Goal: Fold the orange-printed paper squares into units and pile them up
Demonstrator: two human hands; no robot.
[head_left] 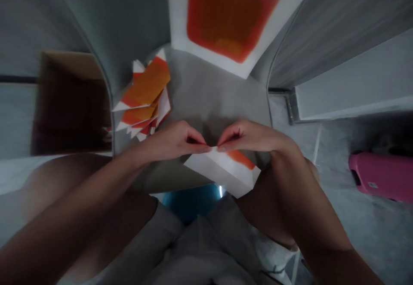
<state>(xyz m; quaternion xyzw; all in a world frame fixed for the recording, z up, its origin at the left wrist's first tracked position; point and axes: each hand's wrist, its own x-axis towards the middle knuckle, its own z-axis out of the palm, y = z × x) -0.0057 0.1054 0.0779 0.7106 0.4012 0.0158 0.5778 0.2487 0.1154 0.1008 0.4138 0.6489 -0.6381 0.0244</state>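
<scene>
My left hand (176, 140) and my right hand (250, 136) meet at the middle of the view, each pinching the top corner of a folded piece of paper (226, 173). That paper is white with an orange patch and hangs down toward my lap over the near edge of a small grey table (209, 100). A stack of several folded orange-and-white papers (145, 97) lies on the table to the left, just beyond my left hand. A flat white sheet with a large orange square (230, 16) lies at the table's far side.
A brown cardboard box (69, 104) stands on the floor at the left. A pink object (380, 175) lies on the floor at the right. My knees frame the table's near edge, with something blue (190, 201) below it.
</scene>
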